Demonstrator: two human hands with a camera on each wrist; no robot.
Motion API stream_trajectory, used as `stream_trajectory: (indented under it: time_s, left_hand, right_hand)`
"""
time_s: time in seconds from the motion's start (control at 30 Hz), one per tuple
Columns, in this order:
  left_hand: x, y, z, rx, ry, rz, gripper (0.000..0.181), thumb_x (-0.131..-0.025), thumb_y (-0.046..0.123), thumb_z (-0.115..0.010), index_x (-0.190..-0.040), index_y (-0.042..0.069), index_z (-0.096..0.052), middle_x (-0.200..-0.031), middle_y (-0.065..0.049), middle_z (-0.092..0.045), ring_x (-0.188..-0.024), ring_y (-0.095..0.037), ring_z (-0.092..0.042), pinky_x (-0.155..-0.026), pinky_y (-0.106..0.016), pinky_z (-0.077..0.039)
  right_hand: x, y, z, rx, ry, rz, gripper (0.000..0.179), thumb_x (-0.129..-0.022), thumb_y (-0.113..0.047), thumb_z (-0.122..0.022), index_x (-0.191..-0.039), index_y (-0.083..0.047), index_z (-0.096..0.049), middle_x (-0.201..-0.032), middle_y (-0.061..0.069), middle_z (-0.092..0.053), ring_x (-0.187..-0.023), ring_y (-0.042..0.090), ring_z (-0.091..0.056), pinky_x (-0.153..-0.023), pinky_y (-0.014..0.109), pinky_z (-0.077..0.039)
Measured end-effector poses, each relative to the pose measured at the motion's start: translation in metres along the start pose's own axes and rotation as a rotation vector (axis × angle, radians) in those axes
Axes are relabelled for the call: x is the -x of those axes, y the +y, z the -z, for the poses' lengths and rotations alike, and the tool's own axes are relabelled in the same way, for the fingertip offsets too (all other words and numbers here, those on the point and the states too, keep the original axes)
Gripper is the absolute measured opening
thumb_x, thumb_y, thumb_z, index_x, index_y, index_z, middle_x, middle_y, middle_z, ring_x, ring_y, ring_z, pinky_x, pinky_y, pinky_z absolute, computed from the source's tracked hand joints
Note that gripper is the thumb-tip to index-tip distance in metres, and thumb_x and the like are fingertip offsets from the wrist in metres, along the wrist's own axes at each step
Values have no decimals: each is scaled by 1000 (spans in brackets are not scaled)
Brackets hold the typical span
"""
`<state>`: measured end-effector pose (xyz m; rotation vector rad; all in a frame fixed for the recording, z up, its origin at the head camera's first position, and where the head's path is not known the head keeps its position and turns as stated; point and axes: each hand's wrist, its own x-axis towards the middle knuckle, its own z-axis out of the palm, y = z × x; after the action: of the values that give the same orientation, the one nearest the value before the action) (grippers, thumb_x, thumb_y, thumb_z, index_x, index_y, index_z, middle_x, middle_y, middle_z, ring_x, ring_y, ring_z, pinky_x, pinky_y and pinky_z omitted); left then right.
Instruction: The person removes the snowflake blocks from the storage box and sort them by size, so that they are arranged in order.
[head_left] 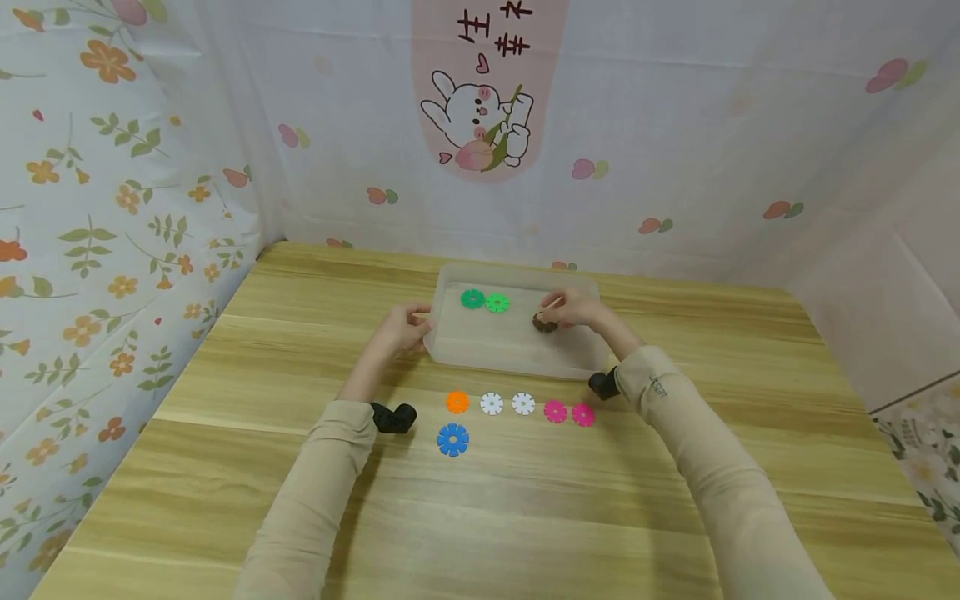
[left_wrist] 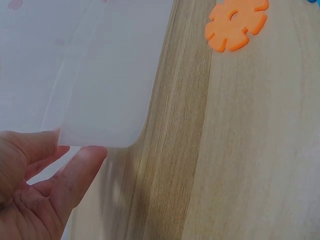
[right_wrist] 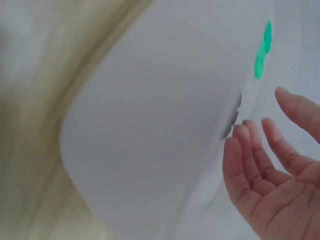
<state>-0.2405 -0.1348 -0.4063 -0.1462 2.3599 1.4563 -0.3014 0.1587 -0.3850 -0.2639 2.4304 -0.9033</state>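
Note:
A translucent plastic box (head_left: 517, 367) stands toward the back of the table. My left hand (head_left: 405, 329) holds its left end, thumb and fingers at the wall (left_wrist: 100, 135) in the left wrist view. Over the box's right part is my right hand (head_left: 573, 308), with thumb and fingers spread apart. A brown notched disc (head_left: 543, 322) is right at its fingertips; in the right wrist view the disc (right_wrist: 234, 117) shows edge-on, and I cannot tell whether they touch. Two green notched discs (head_left: 484, 301) lie side by side in the box, toward the back left.
In front of the box, a row holds an orange disc (head_left: 457, 402), two white discs (head_left: 507, 404) and two pink discs (head_left: 569, 413). A larger blue disc (head_left: 453, 440) lies below the orange one. Behind the table (head_left: 525, 517) hangs a printed cloth (head_left: 637, 150).

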Motion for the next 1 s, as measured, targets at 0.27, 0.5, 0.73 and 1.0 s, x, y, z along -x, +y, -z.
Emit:
stream_trajectory:
  time_s: [0.27, 0.5, 0.73, 1.0]
  left_hand:
    - [0, 0, 2, 13, -10, -24, 41, -95, 10, -46, -136, 5, -41, -118, -24, -53, -89, -25, -59, -69, -28, -55]
    - [-1, 2, 2, 18, -9, -13, 42, -95, 10, -47, -136, 6, -41, -118, -23, -54, -87, -23, -59, -72, -30, -55]
    - [-3, 1, -1, 21, -6, -6, 41, -95, 9, -47, -136, 6, -41, -117, -23, -54, -82, -21, -58, -65, -25, -54]
    - [-4, -2, -1, 15, -3, -3, 41, -95, 10, -47, -136, 7, -41, -118, -22, -54, -84, -20, -58, -63, -22, -53]
  right_hand:
    - [-35, 24, 9, 124, -44, -32, 53, -78, -34, -71, -115, -2, -50, -120, 21, -53, -95, 26, -56, -73, 34, -51]
    - [-41, 12, 9, 272, -116, -202, 58, -80, -25, -70, -123, 4, -45, -126, 21, -44, -105, 29, -50, -82, 35, -51]
    - [-87, 50, 7, 326, -152, -223, 65, -66, -32, -82, -116, -2, -53, -120, 14, -49, -100, 26, -54, -76, 31, -54]
    - [-144, 103, 11, 357, -190, -168, 61, -68, -39, -79, -113, -3, -58, -109, 11, -56, -88, 22, -55, -71, 31, -53]
